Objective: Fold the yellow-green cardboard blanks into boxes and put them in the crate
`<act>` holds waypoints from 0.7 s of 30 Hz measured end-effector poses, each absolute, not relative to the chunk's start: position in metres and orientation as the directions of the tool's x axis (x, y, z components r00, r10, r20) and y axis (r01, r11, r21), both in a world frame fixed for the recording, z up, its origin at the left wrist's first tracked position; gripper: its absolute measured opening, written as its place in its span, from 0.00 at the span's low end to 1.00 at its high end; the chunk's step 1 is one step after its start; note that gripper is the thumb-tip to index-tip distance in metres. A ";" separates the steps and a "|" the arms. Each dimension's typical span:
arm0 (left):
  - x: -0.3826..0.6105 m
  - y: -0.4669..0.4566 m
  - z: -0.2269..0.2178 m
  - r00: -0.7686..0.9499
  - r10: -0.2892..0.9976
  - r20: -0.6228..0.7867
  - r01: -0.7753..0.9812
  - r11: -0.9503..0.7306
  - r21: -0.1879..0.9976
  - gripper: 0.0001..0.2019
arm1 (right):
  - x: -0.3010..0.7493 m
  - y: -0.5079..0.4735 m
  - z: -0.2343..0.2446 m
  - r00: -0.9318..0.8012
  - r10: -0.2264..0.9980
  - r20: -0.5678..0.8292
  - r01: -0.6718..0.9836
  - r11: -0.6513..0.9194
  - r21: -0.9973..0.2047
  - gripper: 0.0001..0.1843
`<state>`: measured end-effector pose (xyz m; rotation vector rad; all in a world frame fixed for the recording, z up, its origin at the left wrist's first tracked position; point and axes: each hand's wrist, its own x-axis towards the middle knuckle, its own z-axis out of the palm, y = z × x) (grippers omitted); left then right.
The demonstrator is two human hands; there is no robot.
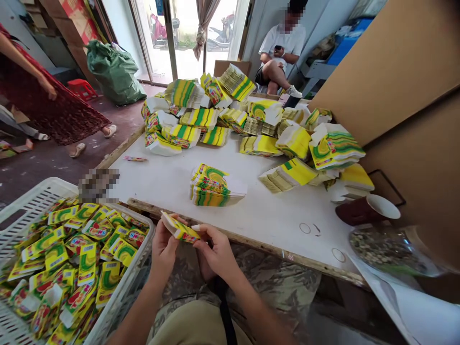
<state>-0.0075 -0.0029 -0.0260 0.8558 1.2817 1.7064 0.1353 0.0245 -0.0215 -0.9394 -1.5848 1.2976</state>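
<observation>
A small yellow and green printed carton (183,232) is held between both hands just in front of the table's near edge. My left hand (163,247) grips its left end, fingers wrapped behind and thumb in front. At the carton's right end, my right hand (214,247) pinches it between thumb and fingers. A short stack of flat cartons (212,187) lies on the white table (161,182) beyond my hands. To the left, a white plastic basket (53,184) holds many similar yellow, green and red cartons (86,263).
Bundles of flat cartons (201,120) are heaped across the table's far side. A dark red cup (354,211) and a clear jar (388,249) stand at right beside large cardboard (395,72). One person (283,48) sits at the back; another in a red skirt (61,110) is at left.
</observation>
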 end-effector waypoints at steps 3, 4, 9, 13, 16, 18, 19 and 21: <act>-0.013 -0.003 -0.030 -0.490 0.871 -0.001 -0.134 -0.074 0.988 0.15 | 0.145 0.025 -0.022 -0.328 0.920 0.213 0.098 0.257 -0.961 0.06; -0.017 -0.002 -0.028 -0.477 0.879 -0.010 -0.106 -0.046 0.993 0.15 | 0.149 0.026 -0.022 -0.319 0.918 0.236 0.120 0.286 -0.951 0.07; -0.055 -0.009 0.011 -0.041 0.999 0.006 -0.037 -0.007 0.999 0.37 | 0.180 0.031 -0.008 -0.341 0.820 0.460 0.214 0.544 -0.811 0.07; -0.067 -0.026 0.040 0.190 0.982 -0.024 0.271 -0.029 0.962 0.52 | 0.192 0.024 0.012 -0.481 0.647 0.591 0.332 0.759 -0.560 0.11; -0.046 -0.033 0.037 0.287 0.952 -0.104 0.560 -0.078 0.825 0.50 | 0.184 0.010 0.019 -0.581 0.559 0.591 0.355 0.828 -0.434 0.12; -0.028 -0.033 0.025 0.285 0.952 -0.114 0.627 -0.095 0.774 0.38 | 0.177 0.002 0.018 -0.580 0.559 0.592 0.356 0.828 -0.434 0.11; -0.021 -0.033 0.018 0.264 0.959 -0.105 0.639 -0.092 0.764 0.32 | 0.175 -0.001 0.016 -0.534 0.590 0.606 0.365 0.807 -0.464 0.09; -0.012 -0.033 0.007 0.199 0.977 -0.078 0.657 -0.074 0.750 0.27 | 0.173 -0.003 0.009 -0.352 0.708 0.612 0.372 0.706 -0.603 0.15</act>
